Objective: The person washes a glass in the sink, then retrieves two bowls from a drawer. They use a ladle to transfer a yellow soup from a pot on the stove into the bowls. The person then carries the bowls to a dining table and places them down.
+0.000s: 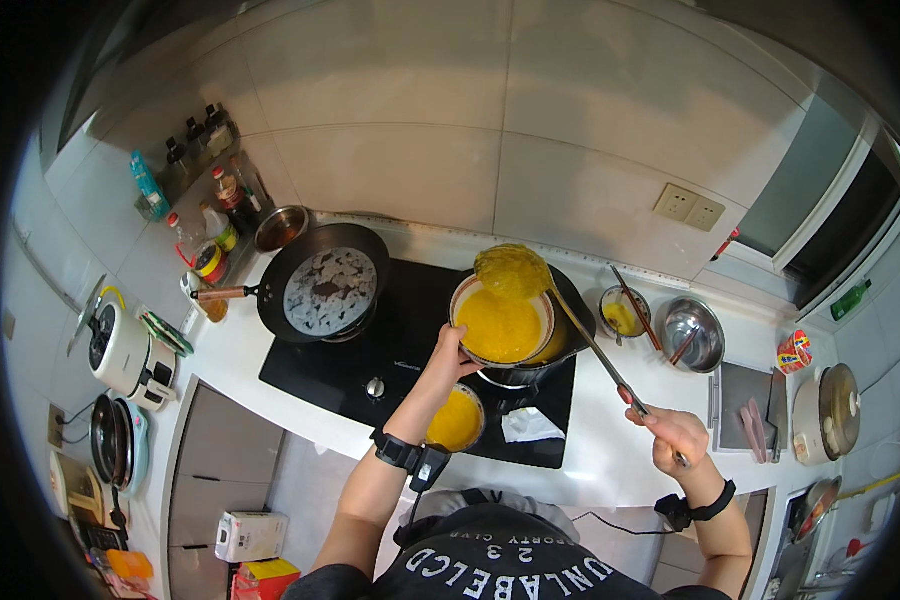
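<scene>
My left hand (451,360) grips the rim of a bowl (461,294) filled with thick yellow liquid (501,326). The bowl is above a dark pot (576,300) on the right side of the black cooktop (412,300). In my right hand (671,439) is the handle of a long metal ladle (607,367). Its yellow-coated head (511,270) hangs over the far edge of the bowl. A second bowl of yellow liquid (456,420) stands at the cooktop's front edge, partly behind my left forearm. Near it lies a crumpled white tissue (531,425).
A wok (322,281) with whitish residue sits on the left burner, its wooden handle pointing left. Right of the cooktop are a small bowl with chopsticks (625,311) and a steel bowl (691,334). Sauce bottles (229,191) line the left corner. A white cooker (825,412) stands far right.
</scene>
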`<state>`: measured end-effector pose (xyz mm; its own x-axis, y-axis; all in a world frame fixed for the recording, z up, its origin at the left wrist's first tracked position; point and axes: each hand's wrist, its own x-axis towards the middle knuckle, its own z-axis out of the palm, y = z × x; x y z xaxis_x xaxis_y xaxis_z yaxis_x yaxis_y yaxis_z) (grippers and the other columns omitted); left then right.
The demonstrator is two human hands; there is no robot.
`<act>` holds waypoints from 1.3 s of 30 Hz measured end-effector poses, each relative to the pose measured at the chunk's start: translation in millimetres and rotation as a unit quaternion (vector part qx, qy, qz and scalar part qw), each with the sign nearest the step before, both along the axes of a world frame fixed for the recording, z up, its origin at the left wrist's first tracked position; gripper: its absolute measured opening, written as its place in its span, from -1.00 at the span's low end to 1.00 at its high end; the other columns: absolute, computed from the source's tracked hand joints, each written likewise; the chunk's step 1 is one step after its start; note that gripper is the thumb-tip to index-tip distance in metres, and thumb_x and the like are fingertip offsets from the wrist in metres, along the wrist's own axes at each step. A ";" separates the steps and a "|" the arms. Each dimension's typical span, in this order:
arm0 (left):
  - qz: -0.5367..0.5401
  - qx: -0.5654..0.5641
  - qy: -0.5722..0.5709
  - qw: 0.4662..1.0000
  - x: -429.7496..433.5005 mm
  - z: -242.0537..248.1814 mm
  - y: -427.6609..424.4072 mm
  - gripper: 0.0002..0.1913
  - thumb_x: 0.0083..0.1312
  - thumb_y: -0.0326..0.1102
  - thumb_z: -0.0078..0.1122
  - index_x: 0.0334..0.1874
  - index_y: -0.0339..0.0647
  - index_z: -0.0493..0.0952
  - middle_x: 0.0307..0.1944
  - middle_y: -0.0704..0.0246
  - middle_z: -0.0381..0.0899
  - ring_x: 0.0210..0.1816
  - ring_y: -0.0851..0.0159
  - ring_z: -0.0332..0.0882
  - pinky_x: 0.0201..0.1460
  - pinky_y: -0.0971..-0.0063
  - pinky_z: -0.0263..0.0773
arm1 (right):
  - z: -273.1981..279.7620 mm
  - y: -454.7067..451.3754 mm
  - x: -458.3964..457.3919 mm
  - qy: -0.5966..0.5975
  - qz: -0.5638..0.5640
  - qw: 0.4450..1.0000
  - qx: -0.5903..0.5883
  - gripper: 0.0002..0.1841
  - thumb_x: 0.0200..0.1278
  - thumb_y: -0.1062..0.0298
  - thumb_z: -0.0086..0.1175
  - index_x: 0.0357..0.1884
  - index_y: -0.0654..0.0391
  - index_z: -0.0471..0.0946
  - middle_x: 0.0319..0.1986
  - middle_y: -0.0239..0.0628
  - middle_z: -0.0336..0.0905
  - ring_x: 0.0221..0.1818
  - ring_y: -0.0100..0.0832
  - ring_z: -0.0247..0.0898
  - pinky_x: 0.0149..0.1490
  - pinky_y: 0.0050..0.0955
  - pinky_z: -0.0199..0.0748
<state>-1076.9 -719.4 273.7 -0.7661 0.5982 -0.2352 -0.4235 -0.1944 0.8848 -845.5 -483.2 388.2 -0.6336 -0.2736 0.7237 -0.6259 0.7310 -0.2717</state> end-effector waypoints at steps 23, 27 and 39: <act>0.003 0.014 -0.014 1.000 8.1 10.2 -15.9 -0.36 0.32 0.13 -0.32 0.22 -0.30 0.04 0.12 0.03 0.29 0.11 0.08 0.39 0.17 0.21 0.29 | -19.0 -17.4 15.0 -0.067 -0.014 0.962 -0.266 -0.83 0.28 0.45 -0.16 -0.17 0.30 0.38 -0.28 0.11 0.53 -0.34 -0.19 0.58 -0.29 -0.39 0.58; 0.026 0.007 0.003 1.000 10.1 33.0 -28.9 -0.35 0.31 0.15 -0.35 0.23 -0.31 0.11 0.09 0.07 0.36 0.12 0.13 0.39 0.20 0.22 0.25 | -8.6 -20.0 -2.5 -0.170 -0.077 0.774 -0.605 -0.67 0.40 0.20 -0.29 -0.02 0.26 0.29 -0.28 0.09 0.52 -0.24 -0.19 0.56 -0.15 -0.45 0.57; 0.207 -0.026 0.014 0.978 4.6 23.0 -103.2 -0.40 0.31 0.10 -0.25 0.16 -0.32 0.18 0.04 0.12 0.39 0.05 0.20 0.44 0.04 0.35 0.38 | -44.9 -14.6 -71.5 -0.225 -0.132 0.868 -0.422 -0.79 0.33 0.42 -0.16 -0.10 0.28 0.43 -0.28 -0.14 0.54 -0.27 -0.35 0.56 -0.19 -0.50 0.53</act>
<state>-1072.3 -822.6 296.7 -0.9463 0.2236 -0.2336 -0.2946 -0.2978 0.9080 -917.0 -497.8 343.3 -0.8640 0.4314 0.2596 -0.1593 0.2549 -0.9538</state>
